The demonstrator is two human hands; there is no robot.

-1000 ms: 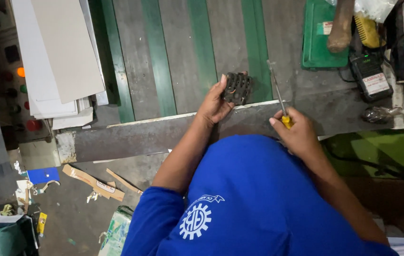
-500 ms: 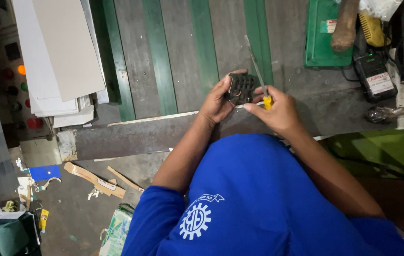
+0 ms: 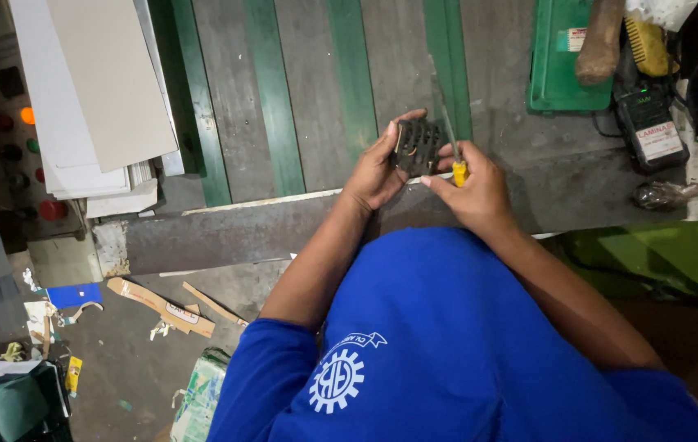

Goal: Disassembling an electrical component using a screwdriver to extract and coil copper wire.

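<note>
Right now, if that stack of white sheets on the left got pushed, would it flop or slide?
The white sheets look flat and stiff like board, so they would probably slide rather than flop. The sheets are fanned unevenly, so the top ones might slip off. The stack looks thick, so likely heavy together.

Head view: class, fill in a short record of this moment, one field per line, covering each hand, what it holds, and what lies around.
left hand: left hand grips a small dark block-shaped part above the bench
right hand: right hand holds a yellow-handled screwdriver, shaft lying against the part
surface: grey bench with green strips
left of hands: stack of pale boards
right of hands: green case and a black charger
floor: cardboard scraps
</note>
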